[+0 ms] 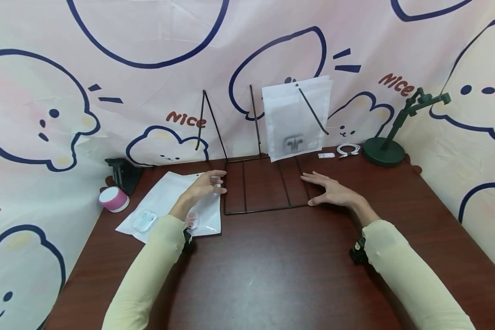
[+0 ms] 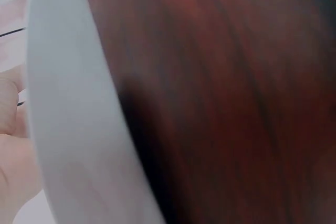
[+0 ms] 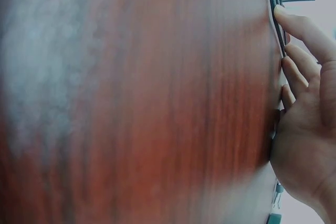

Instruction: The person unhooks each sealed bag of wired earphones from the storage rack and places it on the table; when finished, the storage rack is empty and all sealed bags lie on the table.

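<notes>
A black wire rack (image 1: 268, 210) stands on the brown table, its thin uprights rising at the back. From its right side hangs a white pouch (image 1: 290, 110) with an earphone shape near the bottom. My left hand (image 1: 200, 189) is over another white pouch (image 1: 165, 201), which lies flat; its fingertips reach the rack's left edge. That pouch fills a strip of the left wrist view, hiding part of the hand. Beside the rack's right edge, my right hand (image 1: 334, 191) has its fingers spread, thumb at the front corner. Neither hand grips anything; whether the fingertips touch the wire is unclear.
At the back right are a dark green stand (image 1: 383, 151), a coiled white cable (image 1: 348, 149) and a small white piece (image 1: 326, 156). A pink jar with a white lid (image 1: 114, 200) and a black stand (image 1: 123, 175) are at the left. Patterned cloth hangs behind.
</notes>
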`<state>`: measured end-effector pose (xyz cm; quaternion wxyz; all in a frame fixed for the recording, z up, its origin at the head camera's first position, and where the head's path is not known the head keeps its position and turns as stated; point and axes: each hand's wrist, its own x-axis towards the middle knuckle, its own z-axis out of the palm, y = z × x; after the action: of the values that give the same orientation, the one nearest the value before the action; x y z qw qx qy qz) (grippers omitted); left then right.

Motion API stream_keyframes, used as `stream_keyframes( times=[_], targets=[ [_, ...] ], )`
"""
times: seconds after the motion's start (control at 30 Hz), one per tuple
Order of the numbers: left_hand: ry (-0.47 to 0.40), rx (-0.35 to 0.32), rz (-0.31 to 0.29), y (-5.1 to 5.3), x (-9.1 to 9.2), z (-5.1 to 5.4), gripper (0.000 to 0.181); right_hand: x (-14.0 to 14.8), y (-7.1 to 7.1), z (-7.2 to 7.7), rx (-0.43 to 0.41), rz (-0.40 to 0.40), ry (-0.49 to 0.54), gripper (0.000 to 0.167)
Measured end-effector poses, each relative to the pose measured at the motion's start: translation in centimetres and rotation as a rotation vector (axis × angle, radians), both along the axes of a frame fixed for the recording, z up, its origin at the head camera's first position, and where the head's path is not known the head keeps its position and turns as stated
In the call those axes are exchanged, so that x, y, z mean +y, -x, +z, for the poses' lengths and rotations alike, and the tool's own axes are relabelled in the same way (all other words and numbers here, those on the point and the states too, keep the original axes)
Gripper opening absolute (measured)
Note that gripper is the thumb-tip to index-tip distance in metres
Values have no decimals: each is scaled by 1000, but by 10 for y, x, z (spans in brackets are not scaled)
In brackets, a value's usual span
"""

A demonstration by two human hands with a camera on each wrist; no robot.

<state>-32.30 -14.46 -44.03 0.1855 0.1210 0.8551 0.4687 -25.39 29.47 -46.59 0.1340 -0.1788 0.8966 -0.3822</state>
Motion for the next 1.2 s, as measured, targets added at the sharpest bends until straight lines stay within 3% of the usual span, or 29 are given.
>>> stream_keyframes(
  times=[0.27,0.6,0.8,1.0,1.2],
  targets=[
    [68,53,-45,-2,-3,-1,71,0,1,2,-3,18,-1,87],
    [94,42,-73,-4,-6,0,71,-1,1,6,-8,38,4,85],
    [118,35,-85,-5,-3,1,71,7,-3,10,-52,3,12,78],
    [115,33,-67,-7,0,4,70,28,-1,30,-40,-46,136,67],
    [106,26,-51,-6,0,1,70,43,3,67,15,-197,178,70]
  ],
)
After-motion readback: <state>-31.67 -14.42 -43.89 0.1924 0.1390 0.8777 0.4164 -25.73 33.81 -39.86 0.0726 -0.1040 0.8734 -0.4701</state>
